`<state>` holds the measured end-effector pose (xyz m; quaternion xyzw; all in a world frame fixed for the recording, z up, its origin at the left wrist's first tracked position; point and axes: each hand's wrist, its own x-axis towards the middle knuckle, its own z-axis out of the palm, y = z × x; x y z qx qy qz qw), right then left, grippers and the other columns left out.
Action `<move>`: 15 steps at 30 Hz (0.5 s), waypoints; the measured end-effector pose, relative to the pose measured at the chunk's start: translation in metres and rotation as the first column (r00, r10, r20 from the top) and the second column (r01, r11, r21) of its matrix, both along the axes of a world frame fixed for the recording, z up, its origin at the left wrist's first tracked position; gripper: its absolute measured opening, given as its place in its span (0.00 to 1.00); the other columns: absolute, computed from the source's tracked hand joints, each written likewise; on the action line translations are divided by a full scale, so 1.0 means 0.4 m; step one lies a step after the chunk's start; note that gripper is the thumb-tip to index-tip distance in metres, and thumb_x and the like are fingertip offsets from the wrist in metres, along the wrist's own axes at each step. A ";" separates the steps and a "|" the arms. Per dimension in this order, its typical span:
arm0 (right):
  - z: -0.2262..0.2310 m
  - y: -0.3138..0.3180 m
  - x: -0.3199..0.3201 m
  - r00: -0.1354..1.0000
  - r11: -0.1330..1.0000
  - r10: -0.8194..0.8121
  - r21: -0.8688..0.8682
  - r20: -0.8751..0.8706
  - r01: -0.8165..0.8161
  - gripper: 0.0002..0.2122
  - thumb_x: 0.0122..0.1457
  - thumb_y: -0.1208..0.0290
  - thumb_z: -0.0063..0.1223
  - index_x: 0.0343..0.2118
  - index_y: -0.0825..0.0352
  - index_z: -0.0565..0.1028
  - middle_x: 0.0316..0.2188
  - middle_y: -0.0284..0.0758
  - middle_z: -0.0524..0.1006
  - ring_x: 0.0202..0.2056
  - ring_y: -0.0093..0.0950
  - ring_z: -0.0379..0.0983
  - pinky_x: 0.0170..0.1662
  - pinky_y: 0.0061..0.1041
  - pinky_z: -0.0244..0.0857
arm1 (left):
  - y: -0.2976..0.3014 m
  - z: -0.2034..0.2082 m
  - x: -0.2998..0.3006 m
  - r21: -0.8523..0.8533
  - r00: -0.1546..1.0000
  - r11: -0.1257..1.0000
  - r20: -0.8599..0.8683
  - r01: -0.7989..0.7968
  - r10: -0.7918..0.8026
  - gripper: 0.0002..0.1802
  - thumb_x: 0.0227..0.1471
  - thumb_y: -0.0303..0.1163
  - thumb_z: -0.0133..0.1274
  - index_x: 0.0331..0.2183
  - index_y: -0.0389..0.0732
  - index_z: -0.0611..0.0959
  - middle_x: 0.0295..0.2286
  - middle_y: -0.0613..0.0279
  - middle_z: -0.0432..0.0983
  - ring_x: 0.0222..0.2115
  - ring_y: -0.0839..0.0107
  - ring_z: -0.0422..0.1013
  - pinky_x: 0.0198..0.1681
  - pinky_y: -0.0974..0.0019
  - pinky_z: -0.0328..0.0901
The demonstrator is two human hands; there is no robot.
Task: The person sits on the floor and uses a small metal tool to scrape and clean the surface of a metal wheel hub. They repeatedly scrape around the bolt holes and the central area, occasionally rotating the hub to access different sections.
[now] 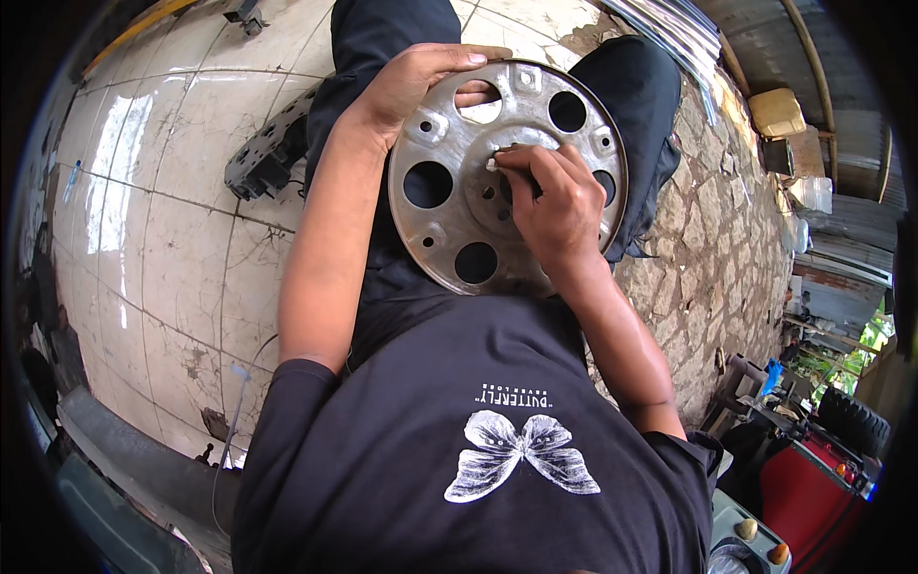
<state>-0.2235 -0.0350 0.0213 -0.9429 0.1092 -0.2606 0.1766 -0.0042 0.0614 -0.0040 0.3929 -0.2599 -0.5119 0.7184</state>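
Observation:
A round grey metal flexplate (469,182), with large holes near its rim and a raised hub, rests tilted on my lap between my knees. My left hand (406,91) grips its upper left rim, thumb along the top edge and fingertips behind, showing through one hole. Over the hub, my right hand (562,206) pinches a small pale piece (492,165) against the metal. Whether that piece is cloth or folded paper I cannot tell. My right fingers cover part of the hub and its small bolt holes.
A black perforated metal part (271,153) lies on the tiled floor (172,287) left of my leg. Stone paving (708,249) spans the right side. Beyond are a yellowish jerrycan (776,113), a red machine (813,493) and a black tyre (853,421).

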 end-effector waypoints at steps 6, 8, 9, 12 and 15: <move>0.016 -0.020 -0.104 0.979 0.978 -0.110 0.196 0.172 0.075 0.07 0.56 0.85 0.72 0.36 0.68 0.86 0.39 0.36 0.90 0.42 0.26 0.86 0.45 0.26 0.78 | 0.011 0.005 -0.003 -0.004 0.999 1.000 -0.044 0.015 -0.015 0.28 0.73 0.34 0.45 0.63 0.21 0.76 0.54 0.42 0.82 0.53 0.64 0.81 0.65 0.63 0.74; -0.008 -0.032 -0.145 0.910 0.783 -0.271 0.622 0.315 0.017 0.07 0.63 0.83 0.69 0.42 0.70 0.84 0.46 0.41 0.88 0.47 0.26 0.85 0.47 0.24 0.79 | 0.014 -0.011 0.003 0.015 1.000 1.000 -0.001 0.008 -0.008 0.28 0.74 0.35 0.44 0.63 0.21 0.75 0.54 0.42 0.82 0.53 0.63 0.81 0.65 0.62 0.73; -0.020 -0.041 -0.160 0.879 0.739 -0.328 0.673 0.347 0.011 0.07 0.65 0.83 0.68 0.44 0.70 0.83 0.47 0.42 0.87 0.48 0.26 0.85 0.48 0.24 0.79 | 0.011 -0.011 0.007 0.018 1.000 1.000 0.022 -0.001 0.000 0.28 0.74 0.35 0.44 0.64 0.22 0.75 0.54 0.42 0.82 0.54 0.63 0.81 0.65 0.62 0.73; -0.047 -0.050 -0.190 0.800 0.608 -0.466 0.794 0.378 -0.021 0.08 0.69 0.82 0.64 0.49 0.71 0.81 0.50 0.43 0.86 0.49 0.25 0.84 0.50 0.22 0.78 | 0.016 -0.003 0.005 0.045 0.998 0.999 0.066 -0.012 0.009 0.29 0.74 0.34 0.44 0.64 0.21 0.74 0.55 0.42 0.81 0.54 0.63 0.81 0.65 0.62 0.74; -0.061 -0.040 -0.194 0.779 0.552 -0.507 0.833 0.369 -0.036 0.08 0.70 0.80 0.63 0.50 0.71 0.80 0.50 0.41 0.86 0.45 0.20 0.82 0.48 0.19 0.75 | 0.017 0.016 -0.008 0.041 0.999 0.999 0.042 -0.032 0.031 0.29 0.72 0.32 0.45 0.65 0.21 0.73 0.58 0.40 0.79 0.55 0.62 0.81 0.66 0.60 0.73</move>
